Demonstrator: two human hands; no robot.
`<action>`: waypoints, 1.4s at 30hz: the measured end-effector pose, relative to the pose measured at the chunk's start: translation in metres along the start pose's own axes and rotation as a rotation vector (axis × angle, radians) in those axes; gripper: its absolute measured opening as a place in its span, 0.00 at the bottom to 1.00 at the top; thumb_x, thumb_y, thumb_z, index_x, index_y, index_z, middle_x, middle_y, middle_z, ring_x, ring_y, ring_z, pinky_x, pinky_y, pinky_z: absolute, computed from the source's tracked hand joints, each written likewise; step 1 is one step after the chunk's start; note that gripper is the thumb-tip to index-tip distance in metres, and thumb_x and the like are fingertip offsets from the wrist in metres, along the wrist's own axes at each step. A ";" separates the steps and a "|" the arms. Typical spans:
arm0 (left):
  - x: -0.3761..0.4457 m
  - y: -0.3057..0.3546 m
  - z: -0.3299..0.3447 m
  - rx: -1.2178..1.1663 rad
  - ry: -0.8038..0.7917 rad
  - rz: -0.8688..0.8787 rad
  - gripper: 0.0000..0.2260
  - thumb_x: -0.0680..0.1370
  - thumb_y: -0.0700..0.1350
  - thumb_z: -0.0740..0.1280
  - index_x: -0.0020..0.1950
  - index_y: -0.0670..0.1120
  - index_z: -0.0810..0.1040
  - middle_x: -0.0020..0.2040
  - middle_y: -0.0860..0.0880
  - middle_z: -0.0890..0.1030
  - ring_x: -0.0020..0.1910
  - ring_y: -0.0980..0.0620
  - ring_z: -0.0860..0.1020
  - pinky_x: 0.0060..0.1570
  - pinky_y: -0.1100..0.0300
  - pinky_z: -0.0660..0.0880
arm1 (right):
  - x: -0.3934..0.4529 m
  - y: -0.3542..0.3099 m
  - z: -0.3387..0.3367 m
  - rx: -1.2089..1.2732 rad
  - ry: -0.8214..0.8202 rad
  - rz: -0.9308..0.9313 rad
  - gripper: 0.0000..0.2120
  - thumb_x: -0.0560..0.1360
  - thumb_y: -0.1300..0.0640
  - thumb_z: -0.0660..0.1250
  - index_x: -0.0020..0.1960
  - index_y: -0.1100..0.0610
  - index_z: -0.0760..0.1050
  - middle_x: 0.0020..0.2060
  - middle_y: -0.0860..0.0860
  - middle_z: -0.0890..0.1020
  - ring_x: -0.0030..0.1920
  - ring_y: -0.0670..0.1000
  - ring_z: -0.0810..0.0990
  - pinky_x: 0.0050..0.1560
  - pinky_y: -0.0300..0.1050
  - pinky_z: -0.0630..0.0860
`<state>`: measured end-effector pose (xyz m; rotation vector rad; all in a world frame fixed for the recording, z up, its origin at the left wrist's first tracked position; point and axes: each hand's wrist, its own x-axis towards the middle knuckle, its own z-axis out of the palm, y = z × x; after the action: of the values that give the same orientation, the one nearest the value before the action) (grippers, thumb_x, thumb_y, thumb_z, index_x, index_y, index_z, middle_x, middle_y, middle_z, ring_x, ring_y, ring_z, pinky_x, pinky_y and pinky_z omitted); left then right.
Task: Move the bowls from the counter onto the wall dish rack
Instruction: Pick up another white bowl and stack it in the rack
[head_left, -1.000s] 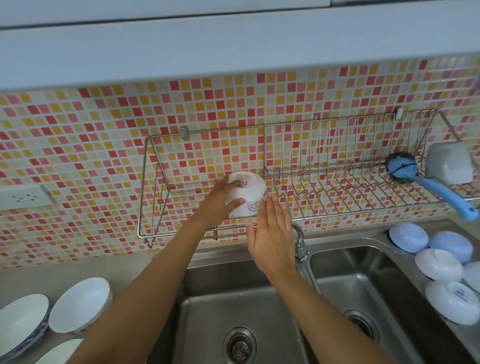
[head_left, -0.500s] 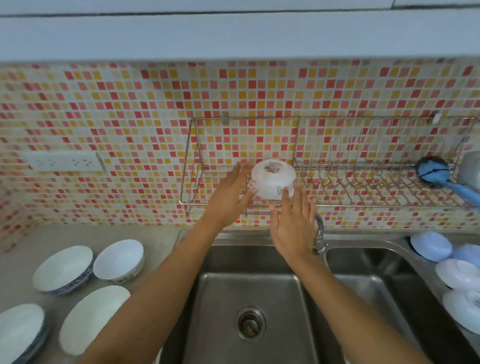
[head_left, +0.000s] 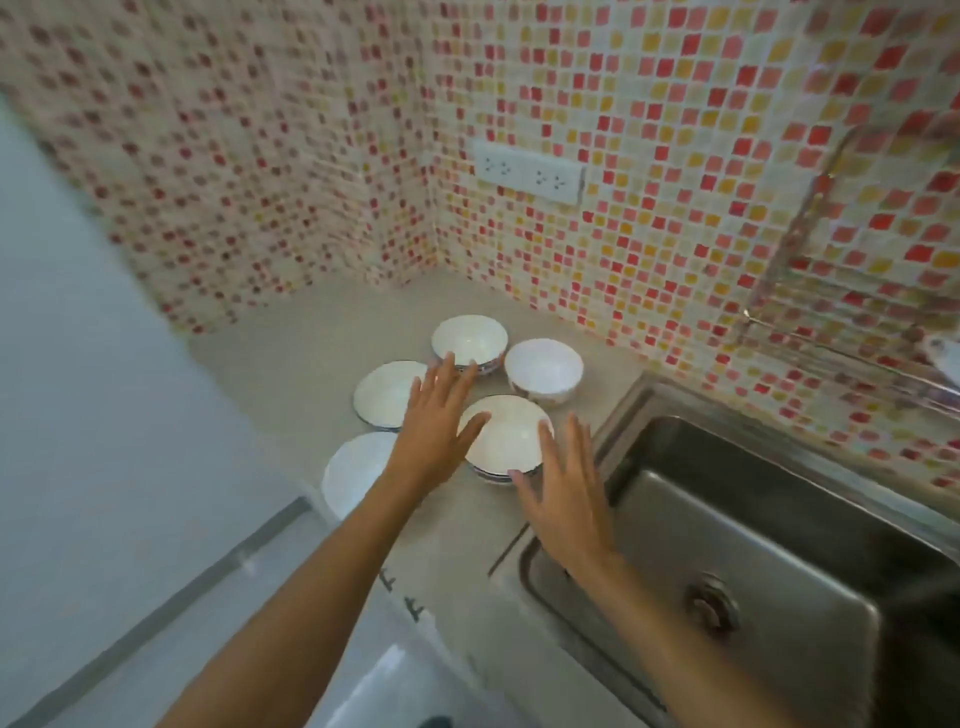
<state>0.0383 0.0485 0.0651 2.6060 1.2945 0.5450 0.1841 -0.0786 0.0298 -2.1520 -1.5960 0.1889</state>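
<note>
Several white bowls stand upright on the beige counter (head_left: 311, 332) left of the sink. The nearest bowl (head_left: 511, 434) lies between my hands. My left hand (head_left: 436, 426) hovers with spread fingers over its left side, partly covering a flatter bowl (head_left: 382, 392) and another at the counter's front edge (head_left: 353, 470). My right hand (head_left: 563, 486) is spread open at the nearest bowl's right rim. Two more bowls sit behind, one at the back (head_left: 470, 340) and one to the right (head_left: 543, 369). The wall dish rack (head_left: 810, 228) is only a blurred edge at the right.
A steel sink (head_left: 753, 545) with a drain lies right of the bowls. A white double socket (head_left: 527, 171) is on the mosaic wall above the counter. The tiled walls meet in a corner behind the bowls. The picture is motion-blurred.
Both hands left the small upturned bowl on the rack and swung left and down to the counter bowls. The view turned left, so the rack is almost out of sight.
</note>
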 end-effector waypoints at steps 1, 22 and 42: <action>-0.010 -0.025 -0.005 0.014 0.006 -0.063 0.29 0.80 0.59 0.54 0.77 0.47 0.55 0.78 0.40 0.54 0.76 0.38 0.52 0.73 0.44 0.49 | 0.004 -0.018 0.011 0.038 -0.021 -0.017 0.34 0.78 0.39 0.58 0.78 0.54 0.55 0.79 0.56 0.50 0.78 0.59 0.45 0.74 0.58 0.58; -0.094 -0.168 0.026 -0.553 -0.029 -0.724 0.13 0.82 0.43 0.56 0.62 0.39 0.71 0.58 0.42 0.78 0.51 0.48 0.75 0.47 0.60 0.68 | 0.034 -0.135 0.138 0.398 -0.368 0.473 0.17 0.77 0.58 0.58 0.65 0.57 0.67 0.55 0.61 0.79 0.50 0.64 0.79 0.47 0.54 0.79; -0.013 -0.037 0.000 -1.473 -0.207 -0.641 0.18 0.77 0.65 0.54 0.62 0.61 0.73 0.60 0.52 0.78 0.58 0.48 0.77 0.44 0.49 0.80 | 0.016 -0.044 -0.026 0.628 0.075 0.455 0.19 0.79 0.43 0.61 0.66 0.51 0.74 0.52 0.45 0.82 0.52 0.44 0.80 0.55 0.42 0.75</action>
<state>0.0043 0.0601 0.0497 0.9620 0.9295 0.6731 0.1601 -0.0608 0.0749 -1.9345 -0.8225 0.6473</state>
